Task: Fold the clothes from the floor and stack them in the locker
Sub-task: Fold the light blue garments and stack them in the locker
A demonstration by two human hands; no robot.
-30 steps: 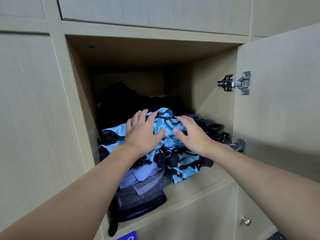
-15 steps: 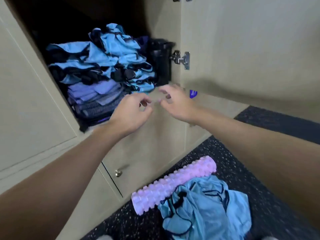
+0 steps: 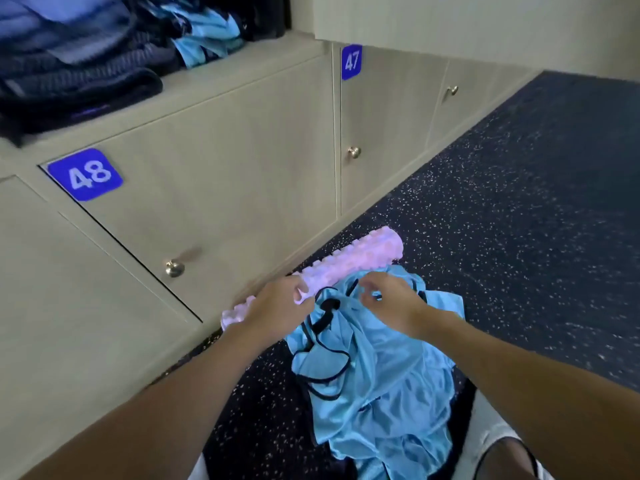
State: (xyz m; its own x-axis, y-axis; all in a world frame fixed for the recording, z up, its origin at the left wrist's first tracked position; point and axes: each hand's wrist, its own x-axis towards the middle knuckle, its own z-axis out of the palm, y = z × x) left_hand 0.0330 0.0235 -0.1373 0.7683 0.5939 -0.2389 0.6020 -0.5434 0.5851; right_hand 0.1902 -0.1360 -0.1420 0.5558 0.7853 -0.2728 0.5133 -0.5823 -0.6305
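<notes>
On the speckled floor (image 3: 519, 202), just beside a pink roller (image 3: 363, 251), lies a crumpled blue shirt (image 3: 381, 375) with black trim, which looks like the next piece to fold. Both hands are down over its far end. The left hand (image 3: 277, 306) has its fingers curled at the shirt's edge, close against the roller. The right hand (image 3: 391, 303) has loosely bent, blurred fingers over the cloth. I cannot tell whether either has pinched fabric yet. The step in hand looks like picking the shirt up. It would go best if each hand took a shoulder or a hem corner rather than a bunch from the middle, so the shirt hangs flat when lifted and folds cleanly. The left hand should keep clear of the roller so it does not drag along. Up at the left, the open locker (image 3: 242, 60) already holds a stack (image 3: 86, 64) of blue, purple and dark clothes, and the folded shirt would go on that. Two blue labels carry white numerals: label 48 (image 3: 85, 174) below the stack and label 47 (image 3: 351, 61) further right.
</notes>
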